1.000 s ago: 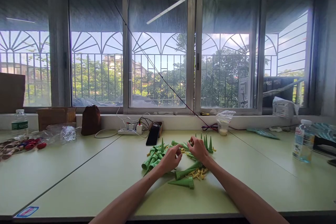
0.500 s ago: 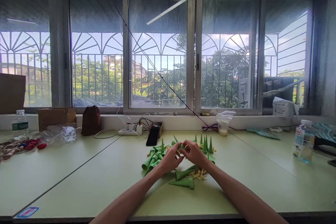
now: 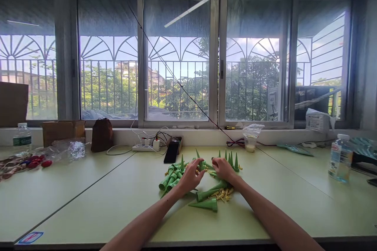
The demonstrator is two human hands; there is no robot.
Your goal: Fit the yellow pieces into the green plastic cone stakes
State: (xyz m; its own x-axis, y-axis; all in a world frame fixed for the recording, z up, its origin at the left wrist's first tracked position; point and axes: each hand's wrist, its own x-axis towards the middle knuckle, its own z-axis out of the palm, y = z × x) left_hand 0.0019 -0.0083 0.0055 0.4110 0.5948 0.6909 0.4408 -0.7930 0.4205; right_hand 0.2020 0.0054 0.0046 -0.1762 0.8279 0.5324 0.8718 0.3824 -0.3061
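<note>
Table (image 3: pixel 88 188): pale green, runs the full width under the windows. Water bottle (image 3: pixel 337 162) far out at 3 o'clock, dark phone (image 3: pixel 171 151) at 11 o'clock of the hands.

Cone pile (image 3: pixel 172 178): green cones lying loose, at 9 o'clock of the left hand (image 3: pixel 190 176). Standing cones (image 3: pixel 232 160): a small row, tips up, at 1 o'clock of the right hand (image 3: pixel 224 169).

Left hand: fingers curled, tips closed on a green cone (image 3: pixel 201 163) at the hand's 1 o'clock, in the gap between the two hands, point tilted up. Right hand: knuckles up, fingers folded under (what they pinch, if anything, is hidden; cannot tell).

Yellow pegs (image 3: pixel 223 194): tiny, scattered at 6 o'clock of the right hand, touching two cones that lie flat.

Judgement on handling: hold the cone near its wide mouth, keep it steady with the left, let only the right fingertips move, and keep both wrists clear of the standing row, which looks easy to topple.
</note>
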